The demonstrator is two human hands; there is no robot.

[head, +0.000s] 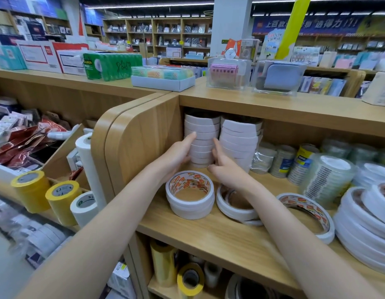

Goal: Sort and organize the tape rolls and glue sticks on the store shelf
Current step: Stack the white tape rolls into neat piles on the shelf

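Left hand (179, 152) and right hand (225, 167) press straight fingers against opposite sides of the tall tape stack (201, 140) at the shelf (219, 231) rear corner, apparently squaring it against the side panel; nothing gripped

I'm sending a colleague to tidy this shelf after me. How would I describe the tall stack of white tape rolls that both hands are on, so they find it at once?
Go to the wooden shelf and look into its far left corner, against the rounded end panel. The stack of white rolls there rises almost to the board above. It is the leftmost of two such stacks, with the left hand and right hand on its sides.
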